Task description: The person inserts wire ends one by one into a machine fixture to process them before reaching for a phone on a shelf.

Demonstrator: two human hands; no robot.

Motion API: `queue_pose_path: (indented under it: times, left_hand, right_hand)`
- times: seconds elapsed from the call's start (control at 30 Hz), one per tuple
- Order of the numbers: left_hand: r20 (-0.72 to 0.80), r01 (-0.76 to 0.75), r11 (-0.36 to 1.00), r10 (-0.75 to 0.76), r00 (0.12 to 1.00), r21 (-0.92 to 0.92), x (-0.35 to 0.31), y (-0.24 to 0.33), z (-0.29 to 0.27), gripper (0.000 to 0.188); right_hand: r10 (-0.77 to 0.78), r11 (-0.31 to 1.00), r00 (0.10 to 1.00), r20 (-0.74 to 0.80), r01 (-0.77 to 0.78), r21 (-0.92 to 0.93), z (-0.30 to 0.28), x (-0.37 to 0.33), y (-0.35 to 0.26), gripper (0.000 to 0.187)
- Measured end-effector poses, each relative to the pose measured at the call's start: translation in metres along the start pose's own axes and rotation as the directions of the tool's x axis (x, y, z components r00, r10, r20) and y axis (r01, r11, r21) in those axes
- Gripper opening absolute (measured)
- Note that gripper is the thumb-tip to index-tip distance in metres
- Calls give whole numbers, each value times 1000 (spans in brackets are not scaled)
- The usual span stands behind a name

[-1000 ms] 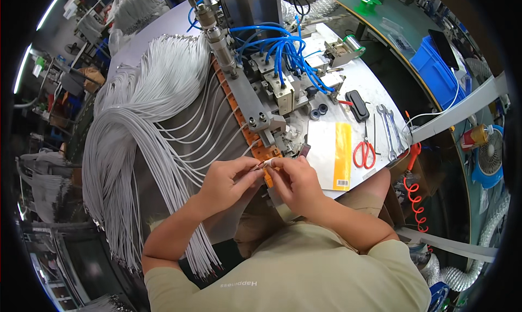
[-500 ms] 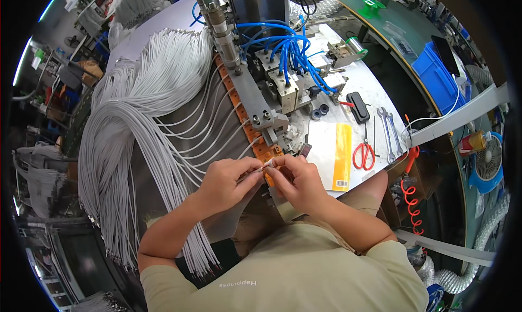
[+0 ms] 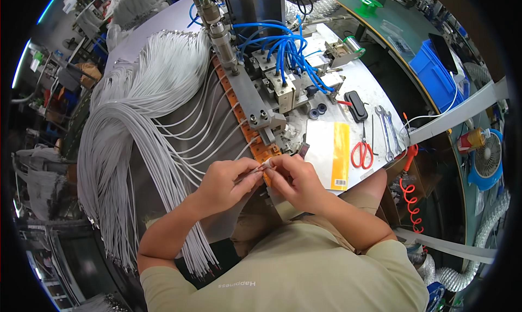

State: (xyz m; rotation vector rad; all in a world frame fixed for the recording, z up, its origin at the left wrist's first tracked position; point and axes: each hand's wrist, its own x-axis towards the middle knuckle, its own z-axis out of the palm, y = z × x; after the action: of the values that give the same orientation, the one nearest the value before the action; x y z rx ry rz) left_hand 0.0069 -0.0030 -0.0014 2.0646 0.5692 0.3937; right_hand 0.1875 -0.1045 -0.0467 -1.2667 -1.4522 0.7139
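Note:
My left hand (image 3: 225, 182) pinches a thin cable near its end, at the near end of an orange fixture rail (image 3: 244, 116). Touching it from the other side, my right hand (image 3: 296, 180) is closed with thumb and forefinger on a small white piece (image 3: 266, 163) at the cable's tip. What exactly that piece is, the fingers mostly hide. Several light grey cables run from the rail to a large bundle of grey cables (image 3: 117, 127) on the left. Over the rail stands a metal press machine (image 3: 239, 89) with blue air hoses (image 3: 291, 48).
Right of my hands lie a white and yellow packet (image 3: 329, 154), red-handled scissors (image 3: 362, 153), wrenches (image 3: 387, 132) and a black-handled tool (image 3: 356, 106). Farther right are a blue bin (image 3: 435, 75), a blue fan (image 3: 485, 160) and a red coiled hose (image 3: 411, 203).
Both hands stay almost in place, with slight finger shifts at the cable's tip. The whole view has drifted a few pixels.

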Motion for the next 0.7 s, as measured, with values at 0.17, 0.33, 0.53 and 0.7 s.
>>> queue_pose_path:
  times: [0.17, 0.33, 0.53, 0.7]
  left_hand:
    - [-10, 40, 999, -40, 999, 6, -1, -4, 1, 15]
    - [-46, -65, 988, 72, 996, 139, -1, -10, 3, 14]
    - [-3, 56, 998, -56, 998, -24, -1, 1, 2, 12]
    - [79, 226, 954, -215, 974, -197, -2, 5, -5, 14]
  right_hand:
    - [-90, 990, 996, -22, 87, -112, -2, 1, -6, 9]
    - [63, 997, 998, -17, -64, -31, 2, 0, -7, 10]
    - [158, 987, 986, 55, -159, 7, -3, 1, 1, 11]
    - [-266, 951, 964, 28, 267, -159, -6, 6, 11, 15]
